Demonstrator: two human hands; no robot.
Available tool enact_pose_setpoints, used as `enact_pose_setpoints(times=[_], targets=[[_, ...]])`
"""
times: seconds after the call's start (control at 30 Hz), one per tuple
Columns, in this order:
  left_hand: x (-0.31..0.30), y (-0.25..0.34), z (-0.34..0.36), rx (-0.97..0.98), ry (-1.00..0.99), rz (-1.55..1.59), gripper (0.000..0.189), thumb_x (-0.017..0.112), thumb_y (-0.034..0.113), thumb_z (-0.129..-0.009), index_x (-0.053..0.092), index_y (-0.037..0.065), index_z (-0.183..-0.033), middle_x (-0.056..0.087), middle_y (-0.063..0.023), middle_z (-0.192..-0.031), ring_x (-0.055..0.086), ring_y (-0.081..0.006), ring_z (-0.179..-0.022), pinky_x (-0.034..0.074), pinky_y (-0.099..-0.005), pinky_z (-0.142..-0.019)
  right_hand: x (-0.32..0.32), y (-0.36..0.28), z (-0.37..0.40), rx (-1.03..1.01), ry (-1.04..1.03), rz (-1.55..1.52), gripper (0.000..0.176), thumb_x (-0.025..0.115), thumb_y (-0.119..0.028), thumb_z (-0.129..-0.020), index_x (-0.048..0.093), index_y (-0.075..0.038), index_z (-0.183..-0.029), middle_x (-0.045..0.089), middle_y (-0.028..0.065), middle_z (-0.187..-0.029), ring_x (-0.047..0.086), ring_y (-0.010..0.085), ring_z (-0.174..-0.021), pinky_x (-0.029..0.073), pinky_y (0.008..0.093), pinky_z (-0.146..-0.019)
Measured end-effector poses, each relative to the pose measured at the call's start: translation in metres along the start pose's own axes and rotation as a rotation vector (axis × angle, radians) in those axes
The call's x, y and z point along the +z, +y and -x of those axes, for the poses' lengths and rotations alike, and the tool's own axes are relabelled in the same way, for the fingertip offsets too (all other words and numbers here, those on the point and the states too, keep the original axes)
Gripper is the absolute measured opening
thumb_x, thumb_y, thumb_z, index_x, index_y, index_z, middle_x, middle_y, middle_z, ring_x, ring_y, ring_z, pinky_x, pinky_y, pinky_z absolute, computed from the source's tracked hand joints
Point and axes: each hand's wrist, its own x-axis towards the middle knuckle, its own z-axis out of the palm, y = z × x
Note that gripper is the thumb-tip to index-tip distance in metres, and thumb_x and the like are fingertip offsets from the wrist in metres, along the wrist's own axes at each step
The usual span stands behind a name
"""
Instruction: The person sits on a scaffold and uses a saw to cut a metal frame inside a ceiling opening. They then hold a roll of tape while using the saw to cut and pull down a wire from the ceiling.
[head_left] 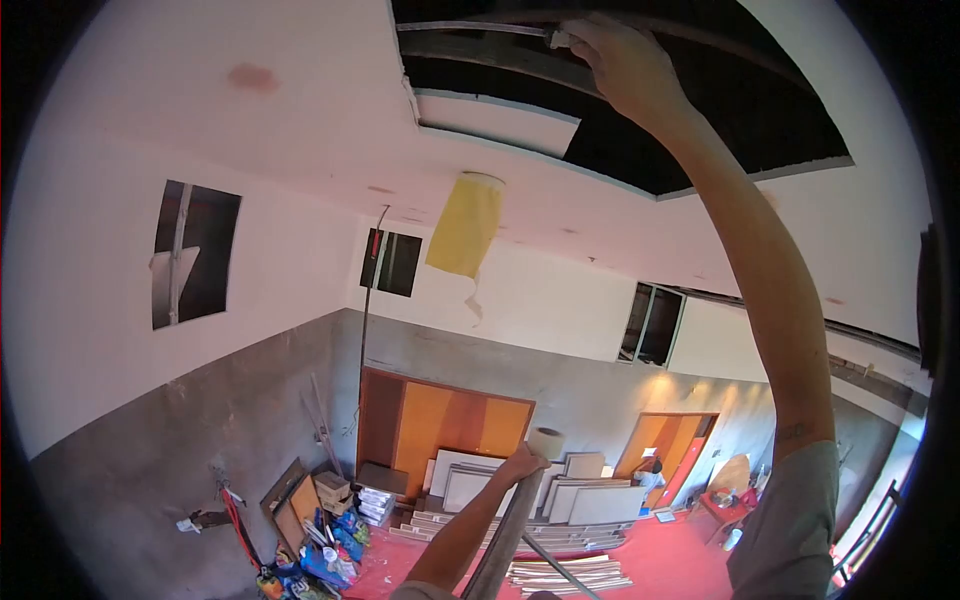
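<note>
My right hand (605, 60) reaches up into a dark rectangular opening (720, 110) in the white ceiling. Its fingers are pinched at a small whitish piece (559, 39), too small to name, at the right end of a thin metal strip (470, 27). Low in the middle, my left hand (522, 464) is closed around a pale roll of tape (545, 442), right at the upper end of a grey post (505, 540). Whether the fingers also grip the post cannot be seen.
Yellow material (466, 225) hangs from a round ceiling hole. Far below on the red floor (400, 565) lean stacked boards (590, 503). Bags and boxes (335, 545) crowd the left wall. Another person (650, 478) is by the far door. A thin pole (366, 330) stands upright.
</note>
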Motion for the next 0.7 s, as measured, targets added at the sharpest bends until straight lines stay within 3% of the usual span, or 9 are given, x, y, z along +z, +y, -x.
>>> enact_pose_setpoints(times=[0.13, 0.2, 0.3, 0.4, 0.5, 0.6, 0.7], targets=[[-0.007, 0.021, 0.016, 0.02, -0.057, 0.001, 0.064, 0.078, 0.025, -0.066, 0.056, -0.007, -0.117, 0.064, -0.0172, -0.107, 0.062, -0.0253, -0.098, 0.049, -0.0355, -0.086, -0.011, -0.003, -0.002, -0.005, -0.07, -0.014, 0.016, 0.056, -0.015, -0.097, 0.064, -0.012, -0.11, 0.068, 0.0118, -0.104, 0.064, 0.0327, -0.096, 0.053, 0.0419, -0.083], [-0.006, 0.004, -0.001, 0.024, -0.106, -0.031, 0.076, 0.08, 0.028, -0.065, 0.05, -0.012, -0.122, 0.063, -0.0229, -0.113, 0.063, -0.0294, -0.102, 0.05, -0.037, -0.088, -0.014, -0.005, -0.003, 0.032, -0.135, 0.048, 0.016, 0.056, -0.017, -0.097, 0.062, -0.013, -0.111, 0.068, 0.0118, -0.103, 0.065, 0.0328, -0.094, 0.054, 0.0416, -0.08], [0.008, -0.049, -0.042, -0.019, -0.051, -0.048, 0.082, 0.079, 0.033, -0.064, 0.047, -0.013, -0.124, 0.061, -0.0252, -0.117, 0.061, -0.0317, -0.108, 0.049, -0.0379, -0.091, -0.001, -0.003, 0.003, -0.026, -0.016, 0.213, 0.018, 0.056, -0.019, -0.096, 0.059, -0.013, -0.113, 0.068, 0.0119, -0.103, 0.066, 0.0344, -0.089, 0.055, 0.0412, -0.074], [0.007, -0.052, -0.043, -0.011, -0.056, -0.074, 0.088, 0.078, 0.038, -0.064, 0.045, -0.013, -0.127, 0.059, -0.0266, -0.12, 0.059, -0.0335, -0.113, 0.048, -0.0387, -0.095, 0.003, 0.002, 0.022, 0.022, -0.134, 0.125, 0.017, 0.054, -0.019, -0.097, 0.057, -0.013, -0.113, 0.068, 0.0121, -0.104, 0.066, 0.036, -0.086, 0.055, 0.0421, -0.07], [0.015, -0.076, -0.063, -0.001, -0.017, -0.056, 0.079, 0.079, 0.033, -0.065, 0.049, -0.012, -0.123, 0.062, -0.0242, -0.115, 0.062, -0.0315, -0.107, 0.049, -0.038, -0.091, -0.004, 0.03, 0.068, 0.1, -0.212, 0.126, 0.017, 0.052, -0.019, -0.098, 0.057, -0.01, -0.112, 0.067, 0.0167, -0.1, 0.066, 0.0379, -0.085, 0.054, 0.0451, -0.069], [-0.004, -0.007, -0.008, 0.035, -0.092, 0.012, 0.066, 0.08, 0.026, -0.065, 0.056, -0.011, -0.114, 0.065, -0.0206, -0.107, 0.064, -0.0283, -0.098, 0.051, -0.0371, -0.086, -0.013, 0.046, 0.128, 0.267, -0.231, 0.097, 0.024, 0.055, -0.022, -0.097, 0.053, -0.009, -0.116, 0.068, 0.0218, -0.089, 0.069, 0.0368, -0.08, 0.054, 0.0476, -0.066], [-0.006, 0.012, 0.01, -0.007, -0.035, 0.028, 0.053, 0.08, 0.02, -0.066, 0.061, -0.008, -0.107, 0.067, -0.0169, -0.099, 0.065, -0.025, -0.091, 0.051, -0.0359, -0.08, -0.036, 0.03, 0.148, 0.402, -0.19, -0.188, 0.028, 0.055, -0.027, -0.097, 0.051, -0.005, -0.112, 0.065, 0.0249, -0.078, 0.067, 0.041, -0.076, 0.051, 0.0462, -0.061]])
